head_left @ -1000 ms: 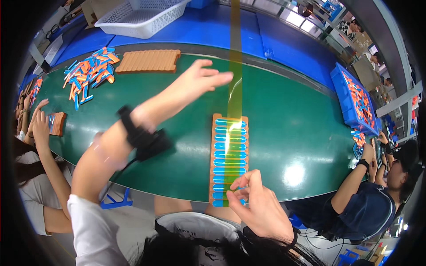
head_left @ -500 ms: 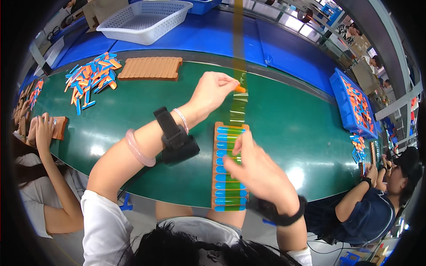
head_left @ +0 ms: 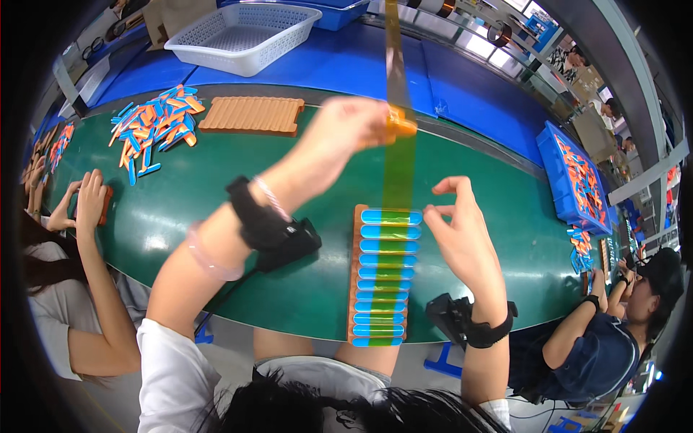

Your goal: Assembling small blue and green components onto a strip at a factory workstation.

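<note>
A brown ridged tray [head_left: 356, 252] lies lengthwise in front of me with a column of blue round-ended strips [head_left: 366, 247] across it. Translucent amber tape [head_left: 397, 173] runs down over the middles of the strips and stretches up past the far table edge. My left hand [head_left: 346, 126], blurred, is closed on a small orange plastic piece [head_left: 401, 123] at the tape, beyond the tray. Its exact kind does not show. Beside the tray's far right end, my right hand [head_left: 465, 234] hovers with thumb and fingers apart, holding nothing.
A loose pile of blue and orange strips [head_left: 155, 126] and another brown ridged tray [head_left: 251, 115] lie at the far left. Behind stands a white basket [head_left: 245, 61]. A blue bin [head_left: 559, 173] of strips is at right. People work on both sides.
My left hand has moved farther away along the tape with the orange piece. My right hand has lifted off the taped strips and shifted right, its fingers opening.
</note>
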Available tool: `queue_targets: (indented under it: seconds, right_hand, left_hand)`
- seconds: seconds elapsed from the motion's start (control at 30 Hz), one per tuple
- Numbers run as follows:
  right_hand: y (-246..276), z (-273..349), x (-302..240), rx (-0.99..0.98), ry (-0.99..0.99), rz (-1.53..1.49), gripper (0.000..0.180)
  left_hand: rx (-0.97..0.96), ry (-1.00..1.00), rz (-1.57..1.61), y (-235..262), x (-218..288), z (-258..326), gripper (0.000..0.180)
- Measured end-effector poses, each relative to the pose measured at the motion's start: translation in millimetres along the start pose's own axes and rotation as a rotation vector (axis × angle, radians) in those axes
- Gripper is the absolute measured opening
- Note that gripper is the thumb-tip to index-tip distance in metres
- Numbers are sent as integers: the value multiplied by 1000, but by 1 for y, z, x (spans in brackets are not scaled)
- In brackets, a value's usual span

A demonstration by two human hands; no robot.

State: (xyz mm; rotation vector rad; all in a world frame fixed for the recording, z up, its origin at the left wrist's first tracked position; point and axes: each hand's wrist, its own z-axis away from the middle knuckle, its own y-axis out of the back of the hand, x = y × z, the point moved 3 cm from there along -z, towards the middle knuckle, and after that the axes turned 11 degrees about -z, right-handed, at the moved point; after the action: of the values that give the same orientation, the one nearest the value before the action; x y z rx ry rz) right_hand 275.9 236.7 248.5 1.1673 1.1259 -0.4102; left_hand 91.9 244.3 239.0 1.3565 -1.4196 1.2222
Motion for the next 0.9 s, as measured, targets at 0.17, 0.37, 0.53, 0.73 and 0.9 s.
queue_targets:
  seconds: [0.17,0.37,0.53,0.73,0.9]
  right_hand:
    - [-25,15,30,-171,243,225,53]
    - [-62,29,22,-322,117,811,85]
    - [-10,10,28,-396,126,938,82]
    - [70,-28,86,-74,283,931,75]
    - [104,-54,116,-45,260,932,77]
  left_hand:
    - [9,-552,-245,20,88,0,32]
    - [4,-158,-116,31,65,11,33]
    - [-1,381,104,5,31,55,34]
    - [39,621,463,-7,0,88,33]
    - [-83,544,388,-21,3,96,25]
